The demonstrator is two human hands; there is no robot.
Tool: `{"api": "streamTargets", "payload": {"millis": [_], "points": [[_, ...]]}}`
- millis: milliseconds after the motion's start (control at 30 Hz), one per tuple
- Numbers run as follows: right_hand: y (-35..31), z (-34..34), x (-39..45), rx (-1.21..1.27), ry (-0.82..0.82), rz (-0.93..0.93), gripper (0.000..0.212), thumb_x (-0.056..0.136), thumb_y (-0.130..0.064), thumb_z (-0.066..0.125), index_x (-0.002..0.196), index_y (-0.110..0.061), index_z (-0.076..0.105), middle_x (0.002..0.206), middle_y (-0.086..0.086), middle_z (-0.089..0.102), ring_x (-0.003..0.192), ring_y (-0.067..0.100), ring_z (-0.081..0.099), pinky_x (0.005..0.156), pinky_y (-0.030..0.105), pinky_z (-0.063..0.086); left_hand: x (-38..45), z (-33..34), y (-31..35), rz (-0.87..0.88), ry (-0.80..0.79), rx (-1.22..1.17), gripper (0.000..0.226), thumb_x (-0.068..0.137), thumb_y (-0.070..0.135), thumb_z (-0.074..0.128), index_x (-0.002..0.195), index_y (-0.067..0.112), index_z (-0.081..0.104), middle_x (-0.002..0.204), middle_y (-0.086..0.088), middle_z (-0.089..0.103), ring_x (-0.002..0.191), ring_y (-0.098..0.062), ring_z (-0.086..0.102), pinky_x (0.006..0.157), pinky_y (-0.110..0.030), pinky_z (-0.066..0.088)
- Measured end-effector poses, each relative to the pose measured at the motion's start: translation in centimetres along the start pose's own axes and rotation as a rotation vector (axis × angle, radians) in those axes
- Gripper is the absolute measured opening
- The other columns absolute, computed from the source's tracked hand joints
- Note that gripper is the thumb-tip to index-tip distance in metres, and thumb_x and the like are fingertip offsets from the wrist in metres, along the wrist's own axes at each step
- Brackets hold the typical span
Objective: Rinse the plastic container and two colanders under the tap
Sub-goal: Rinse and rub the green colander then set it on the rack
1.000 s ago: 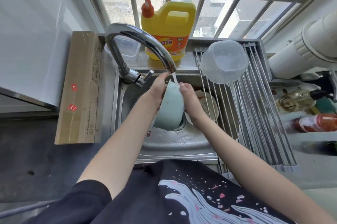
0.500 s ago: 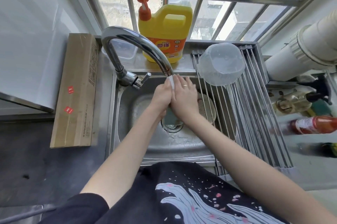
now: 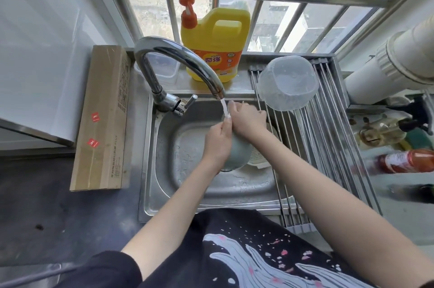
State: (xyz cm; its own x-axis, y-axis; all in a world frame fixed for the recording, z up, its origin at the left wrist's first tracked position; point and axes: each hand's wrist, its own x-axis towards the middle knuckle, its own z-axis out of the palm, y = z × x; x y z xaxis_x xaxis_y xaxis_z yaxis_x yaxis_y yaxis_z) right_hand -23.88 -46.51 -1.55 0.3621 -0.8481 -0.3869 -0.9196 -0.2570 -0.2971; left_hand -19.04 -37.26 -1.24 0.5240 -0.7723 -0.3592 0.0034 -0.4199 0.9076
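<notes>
Under the running water of the curved chrome tap (image 3: 178, 62), over the stainless steel sink (image 3: 164, 158), I hold a pale green rounded plastic colander (image 3: 237, 154) with both hands. My left hand (image 3: 217, 141) wraps its near side, fingers (image 3: 226, 123) closed on the rim just where the thin stream lands. My right hand (image 3: 246, 118) grips the far side of the rim, fingers curled over it, so both hands touch the colander and nearly touch each other. The colander is tilted, its outer wall turned toward me, above the drain.

Just beside it on the right, low in the sink and partly under my right wrist, lies a cream-white plastic colander (image 3: 257, 157) with fine slots.

A clear translucent plastic container (image 3: 287, 83) rests upside down on the metal roll-up drying rack (image 3: 328, 147) that spans the right part of the sink, well apart from my hands.

Behind the tap, on the ledge, stands a large yellow detergent jug with an orange pump (image 3: 215, 41), and next to it a small clear plastic box (image 3: 165, 69). A long brown cardboard box (image 3: 101, 118) lies on the dark bench (image 3: 35, 205) left of the sink. Bottles at the far right are too blurred to tell apart.
</notes>
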Motion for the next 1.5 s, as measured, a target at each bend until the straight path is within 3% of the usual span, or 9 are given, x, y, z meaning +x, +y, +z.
{"api": "streamTargets", "payload": {"millis": [167, 333, 533, 767, 933, 1067, 1233, 1333, 1500], "points": [[-1.0, 1.4, -0.5, 0.026, 0.251, -0.135, 0.038, 0.094, -0.027, 0.029, 0.097, -0.009, 0.062, 0.099, 0.013, 0.067, 0.095, 0.036, 0.060, 0.072, 0.039, 0.039, 1.2, -0.5, 0.6, -0.034, 0.034, -0.013, 0.050, 0.102, 0.034, 0.035, 0.082, 0.000, 0.065, 0.081, -0.010, 0.063, 0.077, -0.020, 0.052, 0.070, -0.033, 0.041], [0.7, 3.9, -2.1, 0.358, 0.255, -0.522, 0.044, 0.094, -0.029, 0.037, 0.128, -0.009, 0.058, 0.125, 0.010, 0.062, 0.124, 0.027, 0.047, 0.110, 0.040, 0.031, 4.2, -1.1, 1.5, -0.300, 0.092, -0.232, 0.038, 0.101, 0.031, 0.038, 0.101, 0.003, 0.065, 0.088, -0.008, 0.063, 0.084, -0.021, 0.062, 0.070, -0.027, 0.048], [1.2, 1.6, -1.6, 1.079, -0.108, -0.056, 0.025, 0.088, -0.016, 0.047, 0.101, -0.020, 0.068, 0.098, 0.002, 0.069, 0.090, 0.017, 0.062, 0.079, 0.033, 0.049, 4.6, -3.5, 2.4, -0.456, -0.427, -0.390, 0.054, 0.099, 0.052, 0.029, 0.085, 0.009, 0.059, 0.055, 0.001, 0.052, 0.044, -0.008, 0.047, 0.040, -0.017, 0.041], [-0.9, 1.1, 0.2, 0.748, -0.185, 0.198, 0.024, 0.092, -0.010, 0.044, 0.099, -0.002, 0.066, 0.115, 0.014, 0.060, 0.101, 0.028, 0.055, 0.081, 0.033, 0.045, 2.6, -4.5, 0.3, -0.312, -0.575, -0.174, 0.042, 0.098, 0.047, 0.037, 0.109, 0.016, 0.063, 0.103, -0.008, 0.069, 0.090, -0.019, 0.066, 0.086, -0.037, 0.051], [-1.1, -0.7, 1.4, 0.936, -0.385, 0.447, 0.014, 0.082, -0.011, 0.043, 0.068, -0.014, 0.045, 0.063, 0.006, 0.047, 0.051, 0.021, 0.045, 0.051, 0.026, 0.038, 2.6, -6.0, 0.3, -0.325, -0.736, -0.474, 0.037, 0.093, 0.026, 0.049, 0.123, 0.004, 0.055, 0.108, -0.010, 0.066, 0.099, -0.021, 0.064, 0.086, -0.033, 0.052], [-0.9, -2.0, 1.6, 0.973, -0.334, 0.464, 0.009, 0.082, -0.016, 0.045, 0.077, -0.012, 0.050, 0.066, 0.007, 0.049, 0.056, 0.022, 0.044, 0.062, 0.028, 0.040, 2.8, -5.2, 0.1, -0.311, -0.447, -0.648, 0.025, 0.097, 0.002, 0.041, 0.117, -0.003, 0.054, 0.100, -0.012, 0.067, 0.087, -0.018, 0.067, 0.079, -0.028, 0.056], [-1.1, -0.8, 0.5, 1.178, -0.385, 0.275, 0.028, 0.097, -0.031, 0.043, 0.104, -0.011, 0.061, 0.089, 0.006, 0.064, 0.074, 0.018, 0.060, 0.066, 0.027, 0.048, 4.1, -4.3, 0.4, -0.320, -0.211, -0.695, 0.031, 0.100, 0.020, 0.042, 0.114, -0.002, 0.060, 0.094, -0.011, 0.068, 0.085, -0.020, 0.063, 0.067, -0.025, 0.058], [-0.9, 0.5, 0.6, 1.274, -0.276, 0.313, 0.032, 0.099, -0.032, 0.042, 0.123, -0.012, 0.049, 0.113, 0.013, 0.061, 0.092, 0.024, 0.061, 0.084, 0.039, 0.051, 3.3, -4.3, 1.2, -0.319, -0.363, -0.789, 0.050, 0.101, 0.040, 0.032, 0.123, 0.003, 0.057, 0.105, -0.010, 0.070, 0.094, -0.020, 0.067, 0.079, -0.030, 0.057], [-0.9, 1.0, 0.3, 1.301, -0.118, 0.189, 0.039, 0.102, -0.026, 0.030, 0.140, -0.025, 0.034, 0.134, 0.010, 0.049, 0.120, 0.027, 0.052, 0.103, 0.047, 0.043, 3.1, -3.1, -0.2, -0.201, -0.196, -0.380, 0.046, 0.099, 0.043, 0.035, 0.129, 0.013, 0.054, 0.124, -0.009, 0.063, 0.114, -0.024, 0.060, 0.102, -0.046, 0.045]]}}
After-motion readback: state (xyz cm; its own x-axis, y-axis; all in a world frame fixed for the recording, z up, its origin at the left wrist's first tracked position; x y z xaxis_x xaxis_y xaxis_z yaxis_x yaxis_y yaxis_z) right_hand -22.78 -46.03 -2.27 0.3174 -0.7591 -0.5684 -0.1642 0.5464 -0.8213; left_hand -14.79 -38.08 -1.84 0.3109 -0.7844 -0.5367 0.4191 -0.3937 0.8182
